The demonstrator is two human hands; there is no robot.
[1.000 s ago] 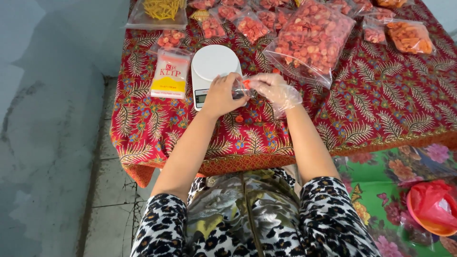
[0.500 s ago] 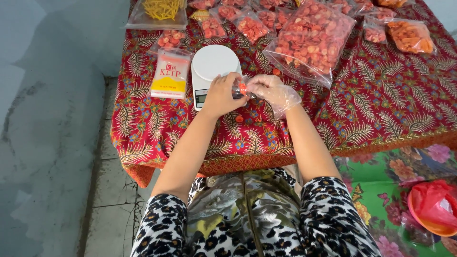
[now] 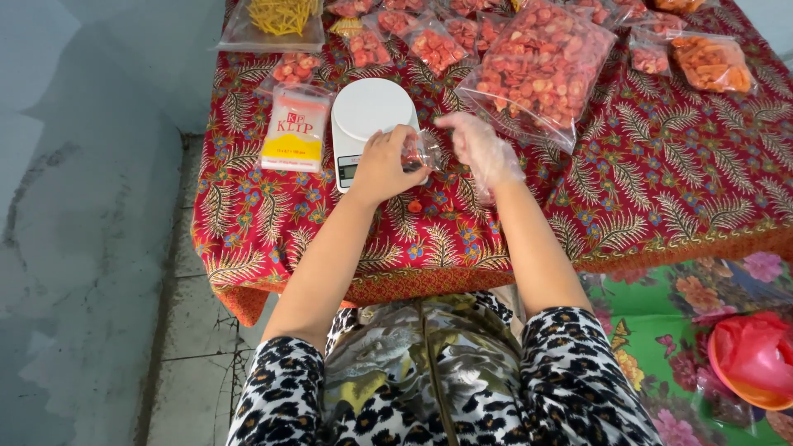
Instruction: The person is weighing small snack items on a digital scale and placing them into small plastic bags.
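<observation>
Firstly, a pack of empty bags (image 3: pixel 296 128) is seen beside the white scale (image 3: pixel 369 116), where a small clear bag (image 3: pixel 420 151) is grasped by the left hand (image 3: pixel 382 165), the gloved right hand (image 3: pixel 479 144) is loosely spread, and a big bag of red chips (image 3: pixel 537 70) is laid further right.

A small clear plastic bag (image 3: pixel 421 151) with a few red-orange snack pieces sits pinched in the left hand's fingers (image 3: pixel 395 157), upright.

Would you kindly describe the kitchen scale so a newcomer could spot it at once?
On the red patterned tablecloth, look just beyond the left hand. The kitchen scale lies there: the only white, round-topped thing among clear bags of reddish snacks.
</observation>
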